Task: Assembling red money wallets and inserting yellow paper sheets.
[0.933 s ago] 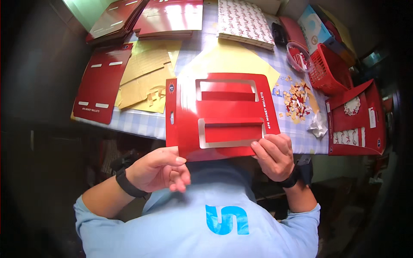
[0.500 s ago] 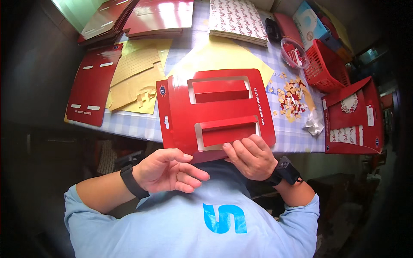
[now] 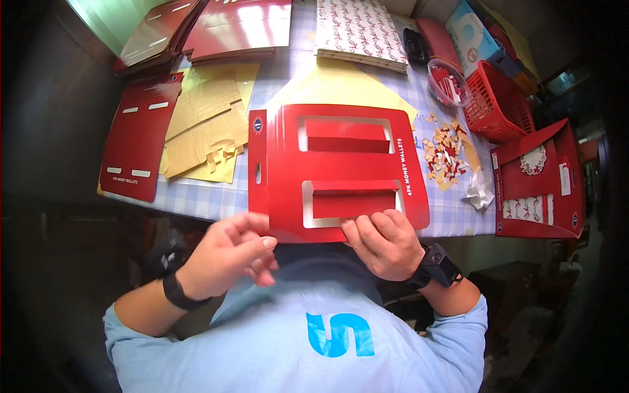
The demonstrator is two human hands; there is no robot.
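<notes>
Upright before me is a red cardboard packaging sleeve [image 3: 288, 170] with two rectangular cut-out windows, each showing a folded red flap and white edges. A header strip with a hang hole runs along its left side. My right hand [image 3: 386, 245] grips the sleeve's bottom edge just under the lower window, thumb and fingers closed on it. My left hand [image 3: 229, 254] is beside the lower left corner, fingers apart and loosely bent. Its forefinger reaches the sleeve's edge; whether it touches I cannot tell. Slight blur softens that hand.
A flat red card [image 3: 137, 141] and tan card pieces [image 3: 206, 124] lie left on yellow sheets. Stacked red cards [image 3: 239, 29] and patterned cards [image 3: 360, 33] stand behind. Paper scraps [image 3: 447, 154], crumpled paper [image 3: 480, 190], a red basket [image 3: 491, 105] and a red folder [image 3: 544, 177] lie right.
My left hand has swung left and up to the sleeve's lower left corner. The sleeve has turned a little and shifted slightly right, still in my right hand.
</notes>
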